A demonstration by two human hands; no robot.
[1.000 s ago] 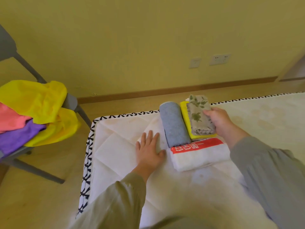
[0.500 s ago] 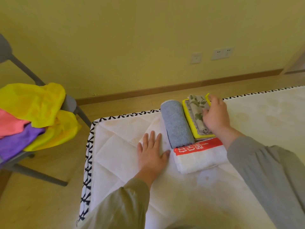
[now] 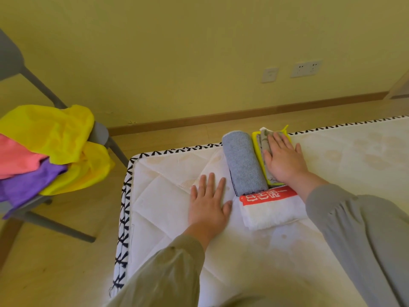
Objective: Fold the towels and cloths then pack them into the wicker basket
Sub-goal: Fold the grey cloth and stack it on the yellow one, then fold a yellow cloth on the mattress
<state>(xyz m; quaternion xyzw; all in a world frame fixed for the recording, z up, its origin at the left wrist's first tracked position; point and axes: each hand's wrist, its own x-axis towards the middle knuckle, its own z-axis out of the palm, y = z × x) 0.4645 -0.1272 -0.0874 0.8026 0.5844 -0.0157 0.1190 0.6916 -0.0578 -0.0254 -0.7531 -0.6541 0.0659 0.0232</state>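
On the white mattress lie folded cloths. A grey rolled towel lies at the far edge. Right of it a leaf-print grey cloth sits on a folded yellow cloth. My right hand presses flat on the leaf-print cloth, fingers straight. A folded white towel with a red printed band lies nearer to me. My left hand rests flat on the mattress, left of the white towel, holding nothing. No wicker basket is in view.
A grey chair stands on the floor at the left, piled with unfolded yellow, pink and purple cloths. Beyond the mattress's patterned border are wooden floor and a yellow wall with sockets.
My right hand let go of the leaf-print cloth's edge and now lies flat on top of it, pressing it onto the yellow cloth. My left hand stayed in place.
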